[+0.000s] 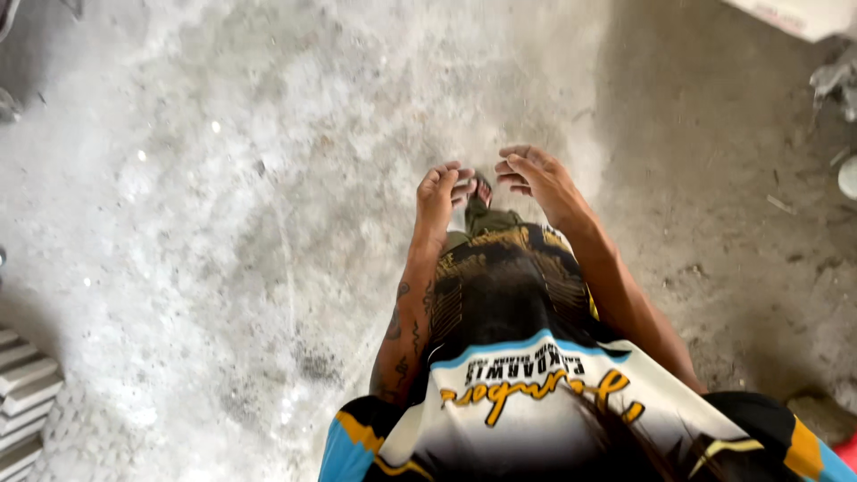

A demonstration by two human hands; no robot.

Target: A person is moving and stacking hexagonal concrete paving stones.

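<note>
Nearest the camera hung the shirt [536, 393], a loose printed jersey in white, black, blue and yellow. From under it the two bare forearms ran forward, the left one tattooed. The left hand [440, 192] was held palm down with its fingers curled loosely inward, pinching nothing. The right hand [538, 177] was just beside it, apart from it, its fingers bent the same way and also empty. Neither hand touched the other or anything else that could be seen.

Directly below and between the hands showed an olive trouser leg [488, 220], and past it part of a foot [483, 189], whose footwear was too blurred to tell. The trouser leg was the closest thing to both hands. It looked like thin, soft cloth, probably light and limp, best taken by pinching a fold at the knee rather than gripping it flat.

Beneath lay the floor [223, 223], rough grey concrete, pale with dust on the left and darker on the right, likely gritty and powdery to the touch. At the lower left edge were stacked grey slabs [22, 388]. Far right sat a white round object [849, 176], cut off by the frame. Whether it was a vessel, or held anything, could not be told.
</note>
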